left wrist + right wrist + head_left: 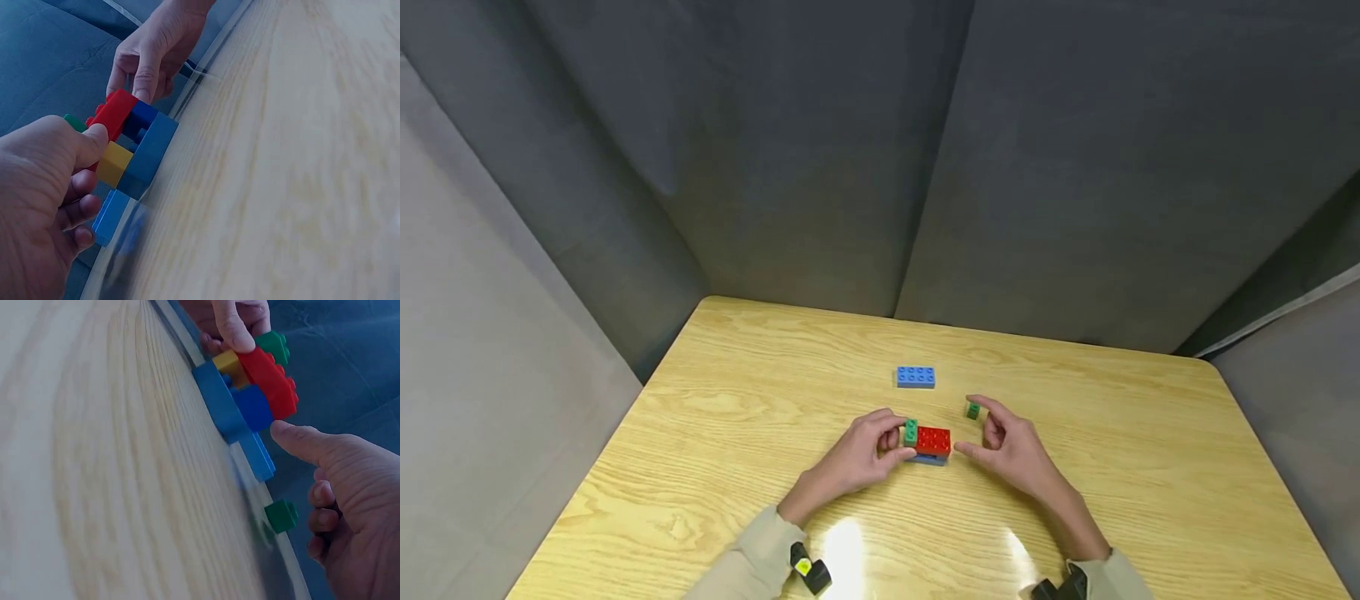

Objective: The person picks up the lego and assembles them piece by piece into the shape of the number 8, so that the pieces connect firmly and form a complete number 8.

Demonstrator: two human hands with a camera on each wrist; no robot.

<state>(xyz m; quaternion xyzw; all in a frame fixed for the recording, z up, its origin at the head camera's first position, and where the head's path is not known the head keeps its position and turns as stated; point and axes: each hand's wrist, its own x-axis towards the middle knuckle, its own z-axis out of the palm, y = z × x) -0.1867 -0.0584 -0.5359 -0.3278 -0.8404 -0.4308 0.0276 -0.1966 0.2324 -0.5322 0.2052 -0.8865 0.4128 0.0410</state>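
Note:
A small stack of toy building bricks stands on the table in front of me. Its light blue base brick [215, 400] carries a yellow brick [230, 367] and a dark blue brick [253, 409]. Across these lies a red brick [934, 440], topped at its left end by a green brick [911, 432]. My left hand [867, 448] pinches the stack's left end, thumb in front and fingers behind. At the right end, my right hand [1017, 452] has thumb and index finger spread wide, the thumb tip close to the stack. Nothing sits between them.
A loose small green brick [973, 412] lies by my right index fingertip. Farther back on the wooden table [760, 375] is a separate light blue brick [916, 377]. Dark grey curtains [805, 167] hang behind the table's far edge.

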